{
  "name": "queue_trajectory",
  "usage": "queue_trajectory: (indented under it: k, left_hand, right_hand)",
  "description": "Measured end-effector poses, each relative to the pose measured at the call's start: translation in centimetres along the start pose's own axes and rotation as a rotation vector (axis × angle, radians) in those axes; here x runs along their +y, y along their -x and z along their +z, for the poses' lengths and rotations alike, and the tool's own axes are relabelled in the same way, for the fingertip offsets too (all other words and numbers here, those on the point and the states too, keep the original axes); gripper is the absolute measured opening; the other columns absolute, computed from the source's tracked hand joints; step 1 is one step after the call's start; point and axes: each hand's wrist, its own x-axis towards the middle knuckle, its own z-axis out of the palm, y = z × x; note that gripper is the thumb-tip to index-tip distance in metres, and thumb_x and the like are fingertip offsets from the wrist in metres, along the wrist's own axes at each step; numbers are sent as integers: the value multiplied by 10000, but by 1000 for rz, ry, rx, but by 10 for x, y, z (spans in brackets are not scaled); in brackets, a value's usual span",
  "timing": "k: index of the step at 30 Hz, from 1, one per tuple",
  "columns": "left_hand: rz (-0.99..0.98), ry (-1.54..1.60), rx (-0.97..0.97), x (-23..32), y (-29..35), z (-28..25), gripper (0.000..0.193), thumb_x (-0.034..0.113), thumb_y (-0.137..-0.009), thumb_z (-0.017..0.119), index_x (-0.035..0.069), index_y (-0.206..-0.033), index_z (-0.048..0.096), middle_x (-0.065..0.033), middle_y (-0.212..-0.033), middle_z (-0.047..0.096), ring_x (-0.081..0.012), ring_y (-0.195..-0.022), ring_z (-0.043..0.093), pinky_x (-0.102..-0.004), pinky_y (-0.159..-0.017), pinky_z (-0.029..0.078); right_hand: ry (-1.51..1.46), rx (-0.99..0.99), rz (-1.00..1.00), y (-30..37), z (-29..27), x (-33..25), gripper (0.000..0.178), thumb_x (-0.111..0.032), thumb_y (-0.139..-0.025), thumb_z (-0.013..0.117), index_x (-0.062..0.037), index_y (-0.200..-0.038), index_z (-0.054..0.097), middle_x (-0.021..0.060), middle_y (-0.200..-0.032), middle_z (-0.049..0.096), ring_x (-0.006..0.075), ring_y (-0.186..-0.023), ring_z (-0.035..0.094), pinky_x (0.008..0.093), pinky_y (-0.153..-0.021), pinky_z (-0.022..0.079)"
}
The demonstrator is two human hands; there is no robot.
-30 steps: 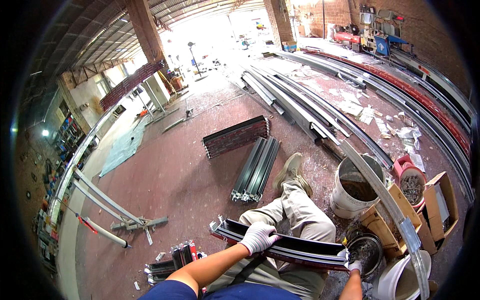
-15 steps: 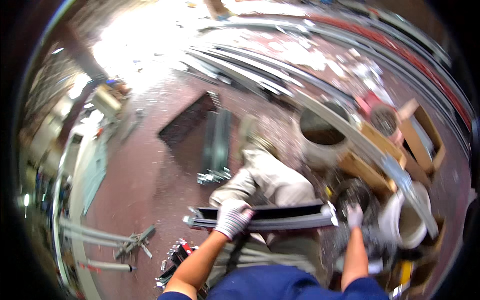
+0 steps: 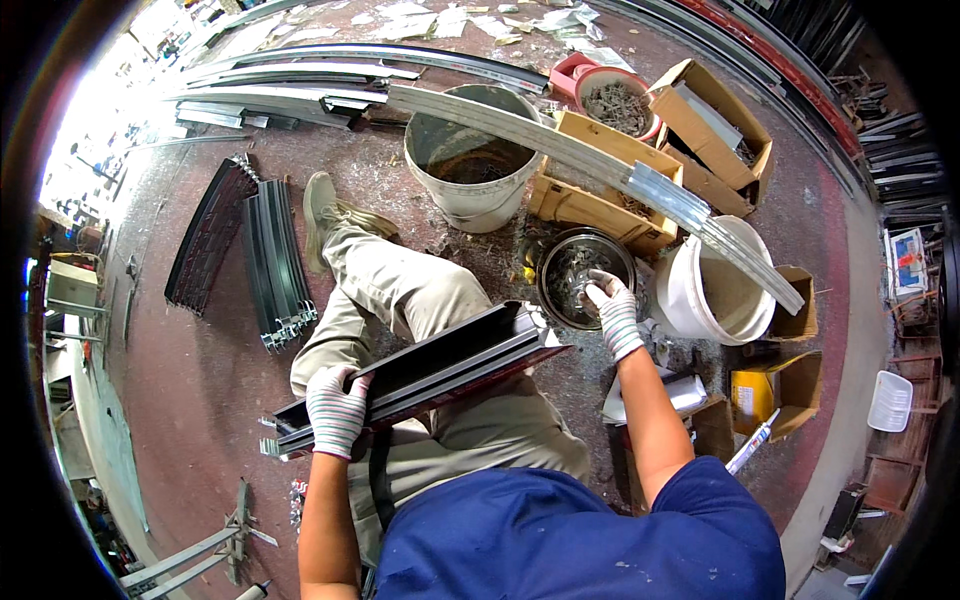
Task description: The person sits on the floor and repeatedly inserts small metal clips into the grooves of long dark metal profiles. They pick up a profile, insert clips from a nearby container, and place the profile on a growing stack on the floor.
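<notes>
Across my lap lies a dark metal profile (image 3: 440, 372), tilted up toward the right. My left hand (image 3: 338, 410), in a striped knit glove, is closed round its left part, with the thumb on top. My right hand (image 3: 612, 312), gloved alike, is at the near right rim of a round metal bowl (image 3: 541, 275) that holds small metal pieces. Its fingertips are drawn together over the bowl; what they pinch, if anything, is too small to make out.
Two stacks of dark profiles (image 3: 275, 255) lie left of my outstretched leg. A large bucket (image 3: 470, 205), a wooden crate (image 3: 600, 230) and a white bucket (image 3: 680, 300) surround the bowl. One long metal bar (image 3: 560, 143) rests across them. A yellow carton (image 3: 752, 398) stands at the right.
The view has swung to the right and sharpened. The profile now slants up to the right, still in my left hand. My right hand is still by the bowl.
</notes>
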Motion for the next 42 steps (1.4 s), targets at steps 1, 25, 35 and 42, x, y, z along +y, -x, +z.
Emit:
queue_trajectory:
  k: [1,25,35,42]
  left_hand:
    - [-7,9,-4,-1,0,0,246,297,-855,839,63,-889,771,-173,-812,694,-370,-789,662,-467,-765,521]
    - [134,810,-170,151,-40,-12,335,164,-940,800,15,-1229,721,-142,-1092,761,-227,-1061,729,-342,-968,548]
    - [-121,1184,-446,167,-27,-5,171,157,-1013,740,3,-1087,729,-42,-958,749,-82,-894,657,-265,-861,540]
    - [13,1042,-512,169,-28,-11,190,180,-1010,748,2,-1077,741,-13,-958,736,-59,-898,627,-257,-852,528]
  right_hand:
    - [47,1,-11,-3,-3,1,287,15,-989,689,-15,-1274,667,52,-1038,715,175,-827,719,312,-768,626]
    - [-111,-388,-107,121,122,-165,248,32,-966,684,46,-1213,686,141,-1110,760,189,-965,751,326,-886,626]
    - [139,-517,4,162,151,-174,242,7,-942,734,-11,-1184,747,53,-1032,771,97,-885,701,268,-809,589]
    - [203,-503,-5,165,143,-180,225,20,-937,718,-6,-1159,746,40,-1003,762,89,-871,695,271,-800,590]
